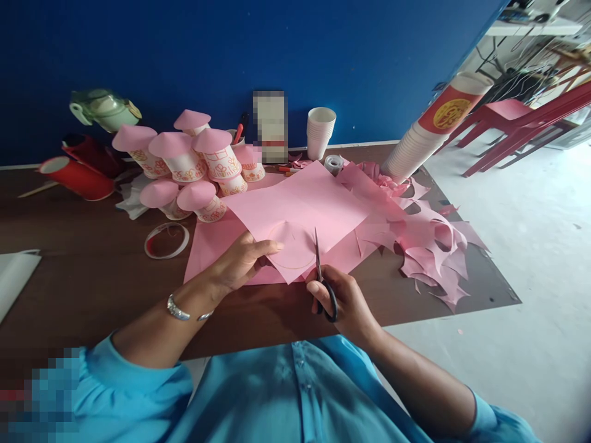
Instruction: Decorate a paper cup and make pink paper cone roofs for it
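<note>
My left hand (pixel 252 258) pinches the left edge of a pink paper sheet (pixel 314 197), thumb on top and fingers underneath. A circle is drawn in thin outline near the sheet's front corner. In my right hand (pixel 339 298) is a pair of scissors (pixel 318 264), its dark handles round my fingers and its blades pointing away from me. The blades are at the right side of the drawn circle, by the sheet's edge; whether they are cutting into it I cannot tell. Beneath lies another pink sheet (pixel 203 261) on the brown table (pixel 258 317).
Several decorated paper cups with pink cone tops (pixel 212 141) stand at the back left, near a tape roll (pixel 167 240) and a red cup (pixel 76 178). Pink paper scraps (pixel 436 246) cover the right side. Stacked white cups (pixel 321 132) and a long leaning cup stack (pixel 418 144) stand behind.
</note>
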`<state>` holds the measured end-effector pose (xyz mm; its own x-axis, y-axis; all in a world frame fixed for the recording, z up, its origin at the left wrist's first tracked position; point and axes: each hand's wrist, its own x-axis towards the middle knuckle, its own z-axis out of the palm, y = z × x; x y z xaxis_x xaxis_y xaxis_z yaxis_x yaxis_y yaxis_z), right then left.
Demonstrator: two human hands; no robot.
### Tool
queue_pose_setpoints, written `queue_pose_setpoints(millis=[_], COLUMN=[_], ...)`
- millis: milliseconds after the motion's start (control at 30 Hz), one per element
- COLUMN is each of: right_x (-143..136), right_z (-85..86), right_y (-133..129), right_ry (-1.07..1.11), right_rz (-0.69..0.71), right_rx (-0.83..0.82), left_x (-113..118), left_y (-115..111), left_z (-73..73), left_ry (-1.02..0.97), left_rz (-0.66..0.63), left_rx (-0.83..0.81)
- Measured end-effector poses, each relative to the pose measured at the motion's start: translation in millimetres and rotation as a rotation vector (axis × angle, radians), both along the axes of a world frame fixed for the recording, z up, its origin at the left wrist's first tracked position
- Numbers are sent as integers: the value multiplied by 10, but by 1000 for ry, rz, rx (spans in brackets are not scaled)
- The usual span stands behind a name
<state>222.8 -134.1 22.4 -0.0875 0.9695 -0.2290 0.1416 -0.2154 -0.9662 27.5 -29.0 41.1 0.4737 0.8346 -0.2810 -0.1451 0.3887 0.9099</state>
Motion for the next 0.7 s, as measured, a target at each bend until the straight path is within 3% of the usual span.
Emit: queue_pose_setpoints(millis=[700], right_x=[-43], right_z=[17], right_y=[25], right_ry=[-4], right_rz=[86], right_rx=[-52], left_x=[-142], left_y=[8], left_z=[-6], left_ry=[30], left_rz=[28], left_rx=[-55])
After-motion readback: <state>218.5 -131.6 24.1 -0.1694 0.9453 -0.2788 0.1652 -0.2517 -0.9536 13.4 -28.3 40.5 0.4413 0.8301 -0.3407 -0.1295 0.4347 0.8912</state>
